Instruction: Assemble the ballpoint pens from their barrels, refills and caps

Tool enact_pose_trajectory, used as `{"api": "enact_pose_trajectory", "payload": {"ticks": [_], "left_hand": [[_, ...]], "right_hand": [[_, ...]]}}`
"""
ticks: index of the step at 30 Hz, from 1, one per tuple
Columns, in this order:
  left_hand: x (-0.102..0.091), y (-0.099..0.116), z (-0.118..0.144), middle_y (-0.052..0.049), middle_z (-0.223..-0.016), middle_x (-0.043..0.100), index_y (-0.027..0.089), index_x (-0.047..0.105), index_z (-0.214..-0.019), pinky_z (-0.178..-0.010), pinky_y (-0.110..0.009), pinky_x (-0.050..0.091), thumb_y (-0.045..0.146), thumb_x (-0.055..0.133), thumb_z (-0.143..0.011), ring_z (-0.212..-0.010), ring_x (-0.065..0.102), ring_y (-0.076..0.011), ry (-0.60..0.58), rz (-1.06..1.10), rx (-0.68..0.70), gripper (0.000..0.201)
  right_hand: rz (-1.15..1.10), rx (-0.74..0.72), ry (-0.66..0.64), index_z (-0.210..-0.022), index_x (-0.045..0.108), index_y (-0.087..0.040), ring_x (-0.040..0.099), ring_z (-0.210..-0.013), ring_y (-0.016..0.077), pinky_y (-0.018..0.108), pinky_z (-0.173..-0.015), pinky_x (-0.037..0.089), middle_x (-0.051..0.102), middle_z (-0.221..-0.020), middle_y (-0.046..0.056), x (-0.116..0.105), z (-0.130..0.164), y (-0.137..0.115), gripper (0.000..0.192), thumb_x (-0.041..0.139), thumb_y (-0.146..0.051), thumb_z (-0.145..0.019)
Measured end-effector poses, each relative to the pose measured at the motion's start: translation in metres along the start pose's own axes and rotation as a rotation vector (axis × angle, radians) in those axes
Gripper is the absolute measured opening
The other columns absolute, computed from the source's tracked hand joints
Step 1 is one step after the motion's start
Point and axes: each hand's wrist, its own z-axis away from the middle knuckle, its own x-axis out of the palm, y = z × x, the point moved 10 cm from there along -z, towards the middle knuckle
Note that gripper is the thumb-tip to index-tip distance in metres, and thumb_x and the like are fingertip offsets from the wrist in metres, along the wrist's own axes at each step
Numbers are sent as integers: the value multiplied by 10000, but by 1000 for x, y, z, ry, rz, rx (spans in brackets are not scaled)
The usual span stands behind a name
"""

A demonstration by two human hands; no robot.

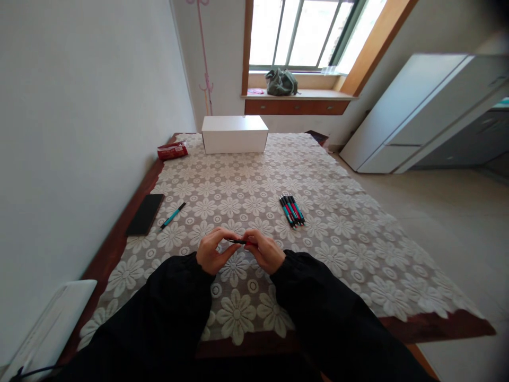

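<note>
Above the front part of the table, both of my hands meet at one slim pen (237,241) with a black end and some red on it. My left hand (214,250) is closed on the pen's black end, its fingers and thumb pinching from the left. From the other side, my right hand (263,250) grips the red part, which its fingers mostly cover. A teal and black pen (173,216) lies alone to the left of my hands. Farther off to the right, several teal, red and black pens (291,211) lie side by side in a bundle.
A flowered lace tablecloth (238,315) covers the table. At the left edge lie a black flat notebook-like object (145,215) and a red packet (172,150). A white box (234,135) stands at the far end. A white device (53,321) sits at the near left.
</note>
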Motion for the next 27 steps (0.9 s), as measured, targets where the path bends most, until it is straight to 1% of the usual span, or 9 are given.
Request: {"api": "enact_pose_trajectory", "payload": {"ticks": [3, 7, 10, 14, 17, 20, 23, 27], "left_hand": [[1, -3, 1, -57, -947, 776, 207, 660, -975, -805, -355, 604, 282, 718, -911, -877, 741, -196, 1, 33, -32, 114], [4, -5, 1, -59, -948, 781, 204, 659, -945, -787, -356, 598, 275, 727, -899, -875, 745, -200, -19, 46, -44, 109], [4, -3, 0, -59, -949, 782, 203, 664, -941, -788, -353, 590, 266, 725, -898, -874, 742, -198, -18, 38, -33, 98], [3, 0, -1, -53, -930, 780, 203, 670, -927, -778, -340, 584, 263, 732, -891, -849, 735, -189, -20, 37, -17, 94], [1, 0, -2, -51, -921, 779, 203, 669, -911, -768, -333, 577, 251, 747, -876, -842, 736, -189, -3, 52, -9, 98], [1, -4, -1, -56, -933, 782, 202, 664, -908, -780, -340, 578, 239, 748, -872, -861, 746, -199, 8, 80, -29, 99], [1, -6, 0, -60, -955, 783, 203, 664, -910, -808, -354, 581, 223, 748, -869, -884, 751, -207, 18, 102, -42, 96], [0, -3, -1, -61, -964, 780, 204, 671, -919, -806, -348, 579, 199, 743, -867, -889, 749, -205, 24, 97, -30, 89]], "right_hand": [[-36, 34, 47, -1054, 477, -261, 718, -801, 171, 283, -735, 555, 738, -908, 4, -4, 1, 3, 177, 559, -174, -924], [-94, 51, 67, -1002, 469, -260, 730, -870, 181, 302, -775, 572, 751, -931, 14, -5, 1, 6, 181, 590, -183, -893], [-139, 44, 83, -947, 489, -251, 734, -885, 176, 303, -790, 578, 756, -949, 19, -6, 0, 7, 131, 583, -181, -888], [-88, 50, 124, -885, 580, -225, 707, -756, 166, 282, -722, 565, 734, -837, 11, -12, -1, 10, 74, 653, -226, -872], [-15, 38, 145, -889, 656, -216, 679, -722, 162, 278, -719, 542, 714, -786, 7, -16, -1, 9, 62, 693, -262, -872], [6, 3, 145, -915, 687, -220, 654, -708, 154, 270, -702, 516, 705, -781, 9, -17, -1, 4, 63, 659, -276, -908], [-29, 2, 141, -941, 673, -221, 652, -718, 154, 271, -698, 507, 706, -799, 11, -15, -1, 4, 70, 640, -277, -914], [-100, 78, 132, -964, 595, -219, 643, -686, 153, 267, -663, 501, 700, -794, 1, -9, -1, 16, 127, 665, -259, -866]]}}
